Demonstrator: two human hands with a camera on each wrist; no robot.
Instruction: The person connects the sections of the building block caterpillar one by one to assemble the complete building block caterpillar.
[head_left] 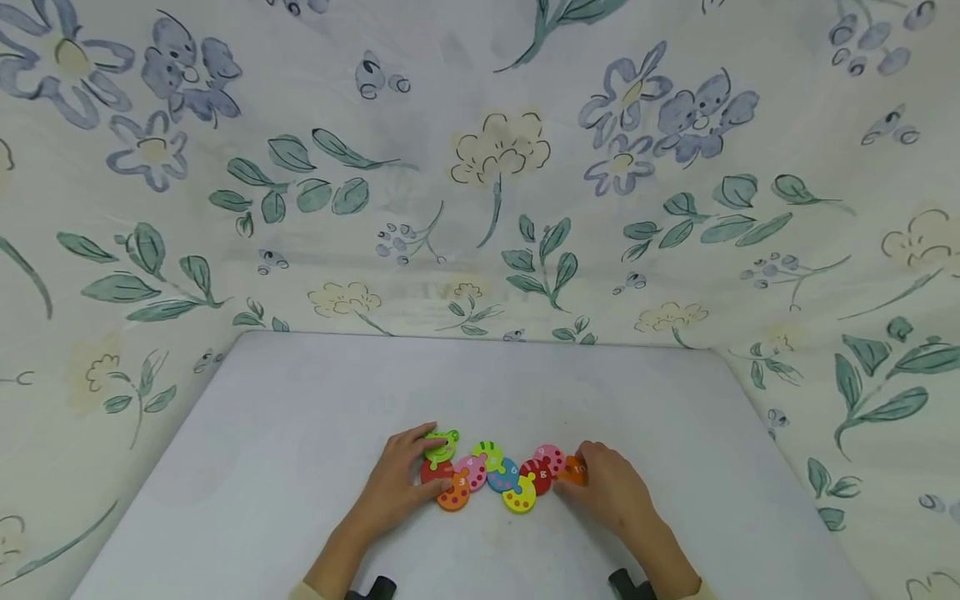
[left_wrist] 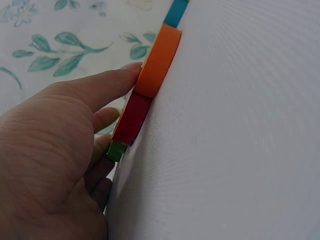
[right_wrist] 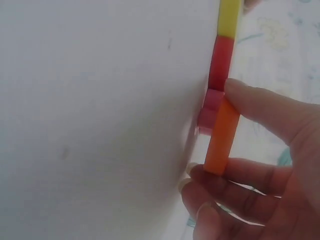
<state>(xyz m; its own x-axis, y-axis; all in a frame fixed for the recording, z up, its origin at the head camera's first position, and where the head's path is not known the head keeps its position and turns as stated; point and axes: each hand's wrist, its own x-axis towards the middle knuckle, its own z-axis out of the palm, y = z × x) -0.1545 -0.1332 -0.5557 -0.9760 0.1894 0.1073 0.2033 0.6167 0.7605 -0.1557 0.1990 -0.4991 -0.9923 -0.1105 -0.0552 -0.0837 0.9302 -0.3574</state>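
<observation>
A row of flat, round, colourful puzzle pieces makes up a caterpillar puzzle [head_left: 502, 475] on the white table. Its left end is a green face piece [head_left: 442, 450]; several body pieces bear dots, stripes and numbers. My left hand [head_left: 393, 479] holds this end, fingers at the green piece and thumb on the edge of an orange dotted piece [left_wrist: 159, 61]. At the far right end, my right hand [head_left: 611, 485] pinches an orange piece [right_wrist: 222, 136] between thumb and fingers. That piece is raised above the table and overlaps a pink piece [right_wrist: 211, 111] in the right wrist view.
The white table [head_left: 480, 392] has straight edges at back and sides. Around it hangs floral cloth [head_left: 420, 208]. A black wrist mount [head_left: 381, 588] shows below the left hand, another [head_left: 630, 585] below the right.
</observation>
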